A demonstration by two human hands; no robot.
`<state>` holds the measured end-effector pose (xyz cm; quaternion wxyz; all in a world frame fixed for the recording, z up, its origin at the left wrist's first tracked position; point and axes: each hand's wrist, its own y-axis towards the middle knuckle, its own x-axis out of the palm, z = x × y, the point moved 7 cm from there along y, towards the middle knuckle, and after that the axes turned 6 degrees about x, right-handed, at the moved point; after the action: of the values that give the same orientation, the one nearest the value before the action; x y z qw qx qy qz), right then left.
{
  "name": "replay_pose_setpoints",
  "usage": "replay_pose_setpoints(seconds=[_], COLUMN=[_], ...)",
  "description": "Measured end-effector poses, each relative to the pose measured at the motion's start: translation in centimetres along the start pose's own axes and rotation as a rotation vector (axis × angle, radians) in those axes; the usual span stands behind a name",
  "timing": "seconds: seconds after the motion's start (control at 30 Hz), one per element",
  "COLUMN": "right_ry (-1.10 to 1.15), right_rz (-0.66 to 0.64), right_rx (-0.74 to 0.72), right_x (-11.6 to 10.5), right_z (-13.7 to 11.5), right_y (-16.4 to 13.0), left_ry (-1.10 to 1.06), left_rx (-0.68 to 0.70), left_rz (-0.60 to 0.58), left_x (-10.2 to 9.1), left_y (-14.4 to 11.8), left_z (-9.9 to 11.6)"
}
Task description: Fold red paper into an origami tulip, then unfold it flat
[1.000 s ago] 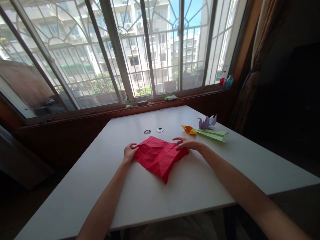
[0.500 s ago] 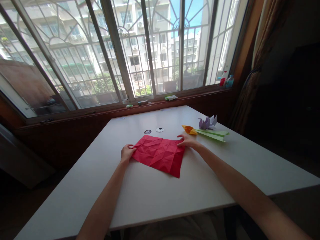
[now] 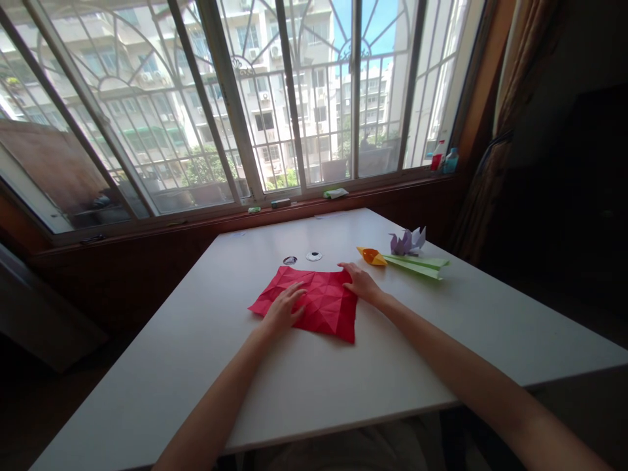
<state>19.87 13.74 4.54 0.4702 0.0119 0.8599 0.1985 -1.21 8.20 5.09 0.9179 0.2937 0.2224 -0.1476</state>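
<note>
A creased sheet of red paper (image 3: 321,297) lies spread on the white table (image 3: 373,366), its surface crossed by many fold lines. My left hand (image 3: 284,309) rests over the sheet's left front part, fingers apart. At the sheet's right back corner is my right hand (image 3: 362,284), also with fingers spread, touching the paper. Neither hand grips anything.
Right of the sheet lie an orange folded paper boat (image 3: 371,256), a green paper plane (image 3: 417,265) and purple folded paper (image 3: 408,242). Two round discs, one white (image 3: 314,256) and one dark-rimmed (image 3: 290,260), lie behind it. A barred window stands beyond the table.
My left hand has let go of the sheet's left edge and moved right onto the paper. My right hand has shifted slightly left, fingers opened. The paper lies flatter.
</note>
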Motion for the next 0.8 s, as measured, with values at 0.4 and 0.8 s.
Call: replay_pose_setpoints(seconds=[0.4,0.8], right_ry=[0.202,0.421], right_rz=[0.058,-0.182], right_rx=[-0.268,-0.181], right_x=[1.6,7.6], right_z=[-7.3,-6.8], right_y=[-2.7,-2.9], left_ry=[0.039,-0.105], left_rx=[0.016,-0.107], left_rz=[-0.066,-0.039], left_x=[2.4,4.0], left_y=[-0.3,-0.3], left_z=[0.2,-2.6])
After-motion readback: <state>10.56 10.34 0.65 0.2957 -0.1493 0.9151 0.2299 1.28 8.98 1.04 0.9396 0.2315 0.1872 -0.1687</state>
